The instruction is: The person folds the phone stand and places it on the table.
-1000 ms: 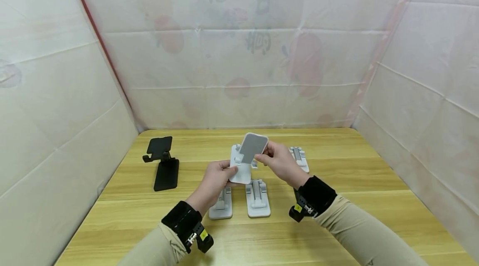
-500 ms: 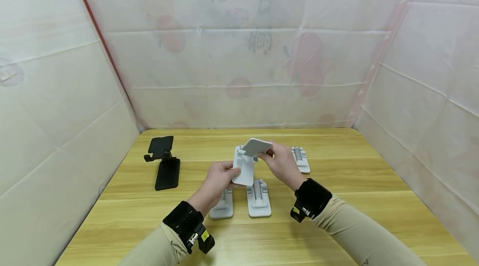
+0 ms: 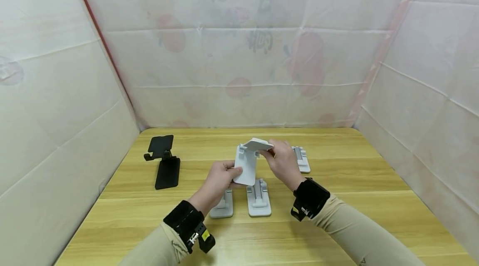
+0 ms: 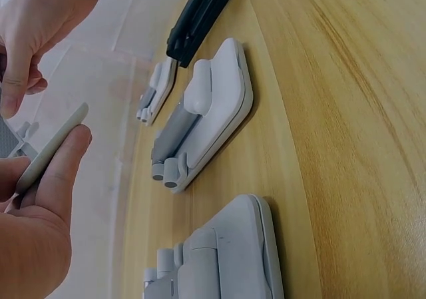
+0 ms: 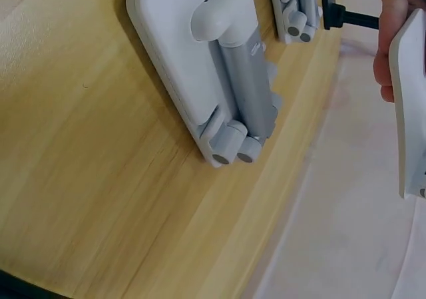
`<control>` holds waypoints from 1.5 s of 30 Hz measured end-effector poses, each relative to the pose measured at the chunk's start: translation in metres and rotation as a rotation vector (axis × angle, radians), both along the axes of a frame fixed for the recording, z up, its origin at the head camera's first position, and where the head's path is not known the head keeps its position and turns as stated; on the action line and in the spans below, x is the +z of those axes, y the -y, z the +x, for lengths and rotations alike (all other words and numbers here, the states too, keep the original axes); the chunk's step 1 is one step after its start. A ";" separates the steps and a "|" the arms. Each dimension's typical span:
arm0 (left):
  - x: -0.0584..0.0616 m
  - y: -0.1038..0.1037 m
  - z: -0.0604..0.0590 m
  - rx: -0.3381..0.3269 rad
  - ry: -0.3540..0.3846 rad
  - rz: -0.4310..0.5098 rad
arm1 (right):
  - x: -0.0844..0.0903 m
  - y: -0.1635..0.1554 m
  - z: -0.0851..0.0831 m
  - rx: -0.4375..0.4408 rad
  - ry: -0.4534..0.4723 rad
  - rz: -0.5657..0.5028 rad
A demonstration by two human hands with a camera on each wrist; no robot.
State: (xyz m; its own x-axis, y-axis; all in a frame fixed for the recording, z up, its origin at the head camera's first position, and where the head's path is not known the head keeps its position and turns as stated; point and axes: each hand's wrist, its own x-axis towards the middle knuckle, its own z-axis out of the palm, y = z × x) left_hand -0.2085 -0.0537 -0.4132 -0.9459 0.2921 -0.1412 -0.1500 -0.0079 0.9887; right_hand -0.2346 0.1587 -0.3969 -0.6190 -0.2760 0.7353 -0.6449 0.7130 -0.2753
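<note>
Above the table's middle I hold a white folding phone stand point(image 3: 245, 167). My left hand point(image 3: 229, 173) grips its base plate by the lower left edge, and in the left wrist view its fingers point(image 4: 58, 179) lie along that thin plate point(image 4: 54, 144). My right hand point(image 3: 269, 153) pinches the stand's upper plate point(image 3: 259, 144), which lies tilted almost flat on top. The held stand's edge point(image 5: 411, 106) shows at the right of the right wrist view.
Three folded white stands lie on the wooden table point(image 3: 337, 216): two below my hands point(image 3: 221, 207) point(image 3: 258, 200) and one at the back right point(image 3: 301, 159). An opened black stand point(image 3: 164, 162) sits at the left. White sheeted walls enclose the table on three sides.
My right hand has tipped the upper plate from nearly upright, grey face showing, down to almost flat. The left hand kept its grip on the base, which shifted slightly right.
</note>
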 end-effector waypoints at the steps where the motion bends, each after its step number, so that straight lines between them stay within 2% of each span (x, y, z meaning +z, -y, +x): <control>1: 0.000 0.000 0.000 -0.001 -0.001 -0.001 | 0.000 0.000 0.000 0.003 -0.007 -0.004; 5: 0.000 0.001 -0.003 -0.002 0.003 0.001 | 0.002 0.000 -0.002 0.012 -0.024 -0.017; 12: 0.002 0.003 -0.002 -0.019 0.028 0.045 | 0.002 0.002 -0.001 0.006 -0.001 -0.016; 19: 0.002 0.008 -0.001 0.009 0.053 0.061 | 0.009 0.003 0.000 0.087 0.001 -0.013; 24: 0.000 0.010 -0.002 0.044 0.062 0.056 | 0.017 0.000 0.002 0.102 -0.041 -0.018; 29: -0.001 0.009 -0.002 0.052 0.065 0.058 | 0.023 -0.003 0.005 0.113 -0.088 0.037; 45: -0.003 0.011 -0.004 0.035 0.072 0.075 | 0.027 0.000 0.004 0.127 -0.176 0.090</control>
